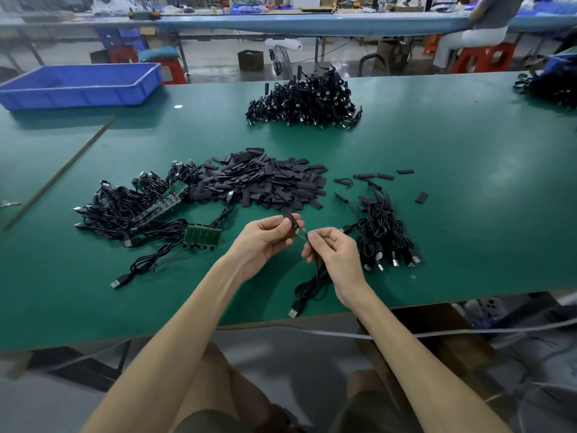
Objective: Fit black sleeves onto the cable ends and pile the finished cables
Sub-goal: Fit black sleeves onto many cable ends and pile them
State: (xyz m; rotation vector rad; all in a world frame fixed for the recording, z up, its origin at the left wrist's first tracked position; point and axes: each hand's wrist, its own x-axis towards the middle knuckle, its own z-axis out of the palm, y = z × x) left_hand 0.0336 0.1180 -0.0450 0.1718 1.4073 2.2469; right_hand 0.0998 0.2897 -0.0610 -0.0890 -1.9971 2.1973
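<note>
Two hands meet low over the green table (468, 189), not far back from its front edge. The left hand (265, 242) pinches a black sleeve (292, 220) between thumb and curled fingertips, holding it upright. The right hand (334, 254) pinches the cable (313, 282) just behind its small green board end (302, 234), which sits at the sleeve's lower mouth (how far in, I cannot tell). From that grip the cable drops and loops on the table, and its USB plug (295, 310) lies right at the front edge.

Just behind the hands spreads a heap of loose sleeves (268, 182), its near fringe close to the left fingertips. A few stray sleeves (405, 171) are scattered off to the heap's right. Just beside the right hand lies a bundle of cables (384, 235), plugs fanned toward the front edge. To the left sprawls a tangle of cables (125, 207) with a strip of green boards (201, 237) at its near side, and one plug (120, 281) trails toward the front.

A broad band of green surface separates the sleeve heap from a far pile of cables (304, 100). More open surface runs right of the bundle, toward the table's right side. A blue tray (78, 85) sits at the far left corner, well apart from the hands.
</note>
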